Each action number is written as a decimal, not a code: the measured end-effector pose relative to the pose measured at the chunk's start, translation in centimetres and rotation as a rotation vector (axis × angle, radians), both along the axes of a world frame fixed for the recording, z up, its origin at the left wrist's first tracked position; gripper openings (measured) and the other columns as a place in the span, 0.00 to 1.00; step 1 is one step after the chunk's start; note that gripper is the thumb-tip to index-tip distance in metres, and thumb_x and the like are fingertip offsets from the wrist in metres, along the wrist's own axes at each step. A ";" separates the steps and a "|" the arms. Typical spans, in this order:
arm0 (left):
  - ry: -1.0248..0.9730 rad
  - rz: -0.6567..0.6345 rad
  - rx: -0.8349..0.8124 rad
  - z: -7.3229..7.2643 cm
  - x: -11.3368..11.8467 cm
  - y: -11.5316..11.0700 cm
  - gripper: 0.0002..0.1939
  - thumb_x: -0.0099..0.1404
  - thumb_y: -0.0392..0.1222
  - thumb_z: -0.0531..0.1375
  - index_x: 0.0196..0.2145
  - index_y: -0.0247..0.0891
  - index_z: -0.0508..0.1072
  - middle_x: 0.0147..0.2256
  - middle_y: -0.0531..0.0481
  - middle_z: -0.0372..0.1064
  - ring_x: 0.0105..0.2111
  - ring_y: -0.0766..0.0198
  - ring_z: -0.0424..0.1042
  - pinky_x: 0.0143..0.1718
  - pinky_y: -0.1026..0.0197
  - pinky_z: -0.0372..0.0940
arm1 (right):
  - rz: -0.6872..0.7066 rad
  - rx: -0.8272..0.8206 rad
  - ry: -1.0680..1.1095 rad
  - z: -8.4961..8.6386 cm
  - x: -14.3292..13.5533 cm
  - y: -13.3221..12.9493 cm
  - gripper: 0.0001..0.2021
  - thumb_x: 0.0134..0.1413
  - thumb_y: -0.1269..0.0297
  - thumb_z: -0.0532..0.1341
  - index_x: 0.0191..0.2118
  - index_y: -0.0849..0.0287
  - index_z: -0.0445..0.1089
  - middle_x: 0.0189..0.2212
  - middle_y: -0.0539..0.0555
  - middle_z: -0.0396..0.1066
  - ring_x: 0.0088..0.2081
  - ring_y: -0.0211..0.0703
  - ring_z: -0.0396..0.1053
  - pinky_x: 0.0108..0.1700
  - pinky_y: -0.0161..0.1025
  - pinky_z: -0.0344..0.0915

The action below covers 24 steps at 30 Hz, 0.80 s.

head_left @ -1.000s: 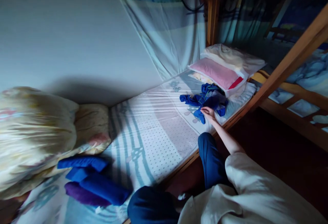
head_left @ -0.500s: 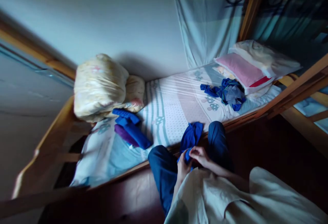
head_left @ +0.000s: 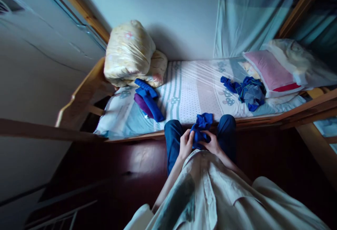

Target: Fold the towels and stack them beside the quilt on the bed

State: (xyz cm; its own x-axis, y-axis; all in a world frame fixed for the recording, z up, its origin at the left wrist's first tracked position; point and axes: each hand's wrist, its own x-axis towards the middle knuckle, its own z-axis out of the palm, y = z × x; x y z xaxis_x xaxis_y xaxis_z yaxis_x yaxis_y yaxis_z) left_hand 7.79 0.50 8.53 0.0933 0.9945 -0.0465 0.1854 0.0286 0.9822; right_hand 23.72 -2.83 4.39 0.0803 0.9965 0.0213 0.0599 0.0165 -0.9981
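Observation:
Between my knees, a crumpled piece of blue clothing [head_left: 201,130] is held in both hands, its far end reaching the bed's edge. My left hand [head_left: 186,144] is closed on its left side, thumb on top. My right hand [head_left: 212,143] grips the right side with bent fingers. What kind of garment it is cannot be made out. Folded blue and purple clothes [head_left: 149,100] lie to the left on the bed [head_left: 189,98]. On the right, a rumpled blue and grey garment [head_left: 250,91] lies loose on the sheet.
A bundled cream quilt [head_left: 129,52] sits at the bed's left end. Pink and white pillows [head_left: 273,70] are stacked at the right end. A wooden rail [head_left: 310,107] runs along the right, and a curtain [head_left: 239,19] hangs behind.
My view has turned, and the bed now appears more level. My right hand has moved from pinching near the left hand to gripping the cloth's right side. The cloth is more bunched up.

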 end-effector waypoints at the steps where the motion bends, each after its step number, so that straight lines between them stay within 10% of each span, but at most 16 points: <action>1: -0.021 -0.002 -0.007 0.6 -0.2 0.1 0.32 0.65 0.74 0.54 0.28 0.39 0.68 0.25 0.54 0.60 0.27 0.67 0.58 0.27 0.66 0.58 | -0.008 -0.027 0.007 0.1 -0.1 -0.3 0.17 0.49 0.53 0.74 0.45 0.53 0.81 0.43 0.55 0.81 0.48 0.55 0.78 0.56 0.50 0.72; 12: 0.135 -0.036 0.030 2.6 -3.8 -0.5 0.31 0.67 0.71 0.54 0.24 0.40 0.62 0.20 0.58 0.51 0.22 0.69 0.52 0.23 0.65 0.49 | -0.213 -0.098 -0.016 3.4 1.6 -3.9 0.15 0.55 0.48 0.68 0.40 0.53 0.80 0.37 0.54 0.81 0.41 0.53 0.78 0.47 0.45 0.74; 17: 0.283 -0.039 0.081 2.6 -5.3 -0.3 0.25 0.70 0.64 0.54 0.30 0.39 0.70 0.22 0.56 0.60 0.23 0.67 0.61 0.26 0.64 0.60 | -0.150 -0.144 0.143 6.8 0.2 -4.5 0.19 0.59 0.42 0.64 0.43 0.51 0.78 0.40 0.53 0.79 0.45 0.52 0.76 0.50 0.43 0.73; 20: 0.354 -0.128 0.239 5.0 -5.3 -1.2 0.18 0.71 0.53 0.57 0.49 0.39 0.74 0.41 0.45 0.75 0.41 0.57 0.76 0.45 0.56 0.72 | -0.097 -0.186 0.334 8.5 -1.4 -4.1 0.21 0.56 0.41 0.67 0.45 0.51 0.77 0.42 0.53 0.79 0.47 0.52 0.76 0.52 0.44 0.73; 24: 0.453 -0.369 0.521 9.9 -4.2 -3.7 0.28 0.69 0.38 0.59 0.66 0.43 0.65 0.66 0.38 0.61 0.65 0.50 0.64 0.63 0.44 0.67 | -0.172 -0.275 0.603 9.9 -3.4 -3.4 0.26 0.47 0.42 0.73 0.48 0.51 0.75 0.46 0.51 0.78 0.49 0.48 0.75 0.54 0.44 0.72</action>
